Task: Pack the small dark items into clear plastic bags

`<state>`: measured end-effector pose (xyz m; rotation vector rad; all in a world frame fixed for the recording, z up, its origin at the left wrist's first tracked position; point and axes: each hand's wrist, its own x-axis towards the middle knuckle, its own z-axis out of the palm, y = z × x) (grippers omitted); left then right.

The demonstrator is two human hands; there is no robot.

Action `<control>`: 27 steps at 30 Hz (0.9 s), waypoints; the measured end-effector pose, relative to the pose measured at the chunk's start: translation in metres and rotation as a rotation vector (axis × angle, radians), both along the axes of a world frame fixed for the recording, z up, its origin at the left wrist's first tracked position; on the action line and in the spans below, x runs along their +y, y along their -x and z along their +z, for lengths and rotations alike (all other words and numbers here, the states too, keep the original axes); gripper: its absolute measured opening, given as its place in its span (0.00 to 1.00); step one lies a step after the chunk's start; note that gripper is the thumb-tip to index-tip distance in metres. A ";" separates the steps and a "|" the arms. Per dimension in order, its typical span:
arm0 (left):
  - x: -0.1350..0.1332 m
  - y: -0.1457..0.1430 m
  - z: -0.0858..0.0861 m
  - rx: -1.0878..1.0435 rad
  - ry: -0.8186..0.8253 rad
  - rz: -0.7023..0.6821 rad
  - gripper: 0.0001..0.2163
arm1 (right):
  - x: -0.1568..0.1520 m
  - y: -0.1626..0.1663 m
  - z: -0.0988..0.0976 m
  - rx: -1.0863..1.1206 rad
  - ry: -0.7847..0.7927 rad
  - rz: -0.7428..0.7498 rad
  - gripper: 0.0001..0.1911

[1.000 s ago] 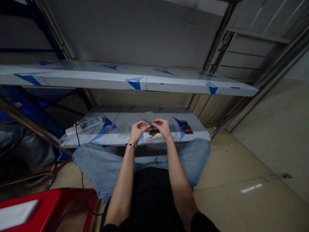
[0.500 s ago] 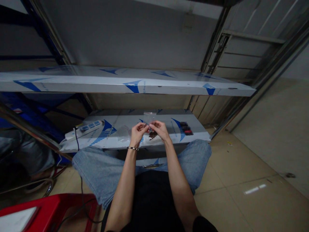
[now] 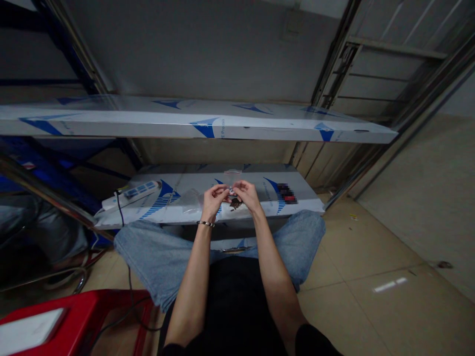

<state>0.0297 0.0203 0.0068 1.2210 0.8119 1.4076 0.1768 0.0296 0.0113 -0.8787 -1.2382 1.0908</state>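
Note:
My left hand [image 3: 214,199] and my right hand [image 3: 248,194] meet fingertip to fingertip above the lower shelf [image 3: 252,173]. Both pinch around a small, pale, shiny thing [image 3: 231,191], too small to name. Just beyond the fingers, the top strip of a clear zip bag [image 3: 232,172] shows; whether the fingers touch this bag I cannot tell. Below my right fingers lies a small heap of dark brown pieces [image 3: 235,203] on something whitish. Left of my left hand, a crumpled clear plastic bag [image 3: 191,201] rests on the shelf.
A white power strip [image 3: 135,194] with a dark cable lies at the shelf's left end. Toward the right end sits a blurred-out dark and red item [image 3: 287,194]. An upper shelf [image 3: 237,132] crosses ahead. A red stool [image 3: 85,309] bearing a white flat object stands lower left.
The view has shifted slightly. My fingertips have moved a little against each other, and more of the pale shiny thing shows between them. The heap and the bag on the left stay put.

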 end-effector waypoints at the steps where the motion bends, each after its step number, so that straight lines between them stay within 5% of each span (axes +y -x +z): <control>1: -0.001 0.000 0.001 0.015 -0.004 -0.017 0.20 | 0.000 0.000 0.000 0.000 0.005 0.004 0.14; 13: 0.002 0.017 0.000 0.134 0.055 -0.016 0.22 | 0.000 -0.008 -0.007 0.120 0.017 0.133 0.20; 20: 0.001 0.024 0.001 0.205 -0.128 0.001 0.21 | 0.000 -0.012 -0.016 0.051 0.061 0.207 0.20; 24: 0.003 0.017 -0.004 0.076 -0.057 -0.065 0.24 | 0.008 -0.008 -0.039 0.018 0.141 0.331 0.22; 27: 0.005 0.013 -0.008 -0.007 0.032 -0.028 0.26 | 0.020 -0.008 -0.072 -0.107 0.240 0.156 0.18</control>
